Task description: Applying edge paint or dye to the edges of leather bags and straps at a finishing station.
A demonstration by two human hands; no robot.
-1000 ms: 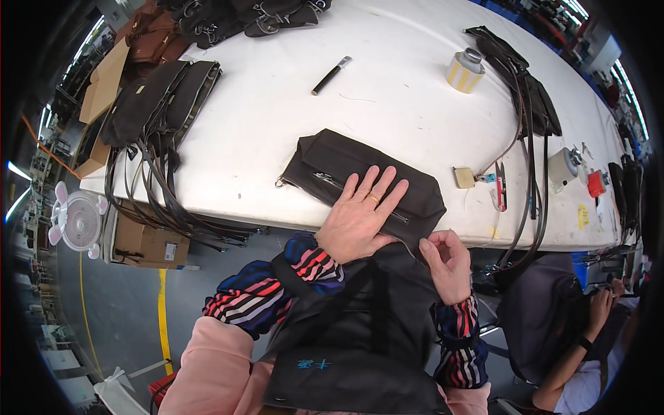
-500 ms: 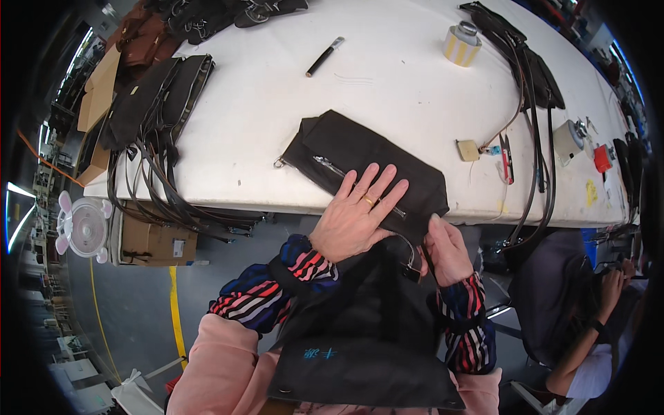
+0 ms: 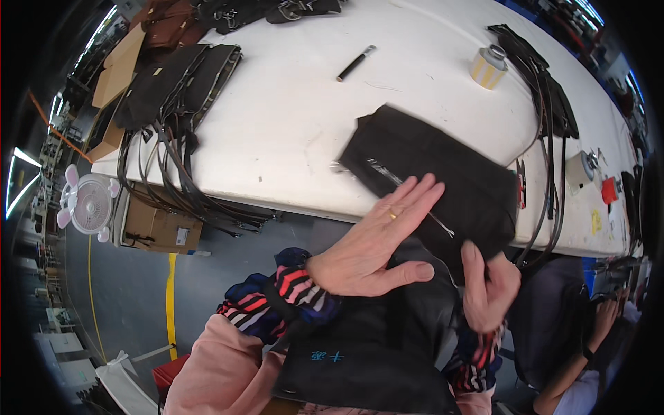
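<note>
Bag [image 3: 467, 173] could slide off the table [image 3: 290, 124]
Your left hand [image 3: 366, 252] lies open over it; your right hand's [image 3: 487, 294] grip pinches its overhanging edge, which may slip if loosened.

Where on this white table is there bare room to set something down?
Between the left stack of dark bags and the black bag. Also between the black-handled tool and striped jar, bar a thread. Crowded on the right: straps, a tin and a red container; and at the front, around the black bag.
</note>
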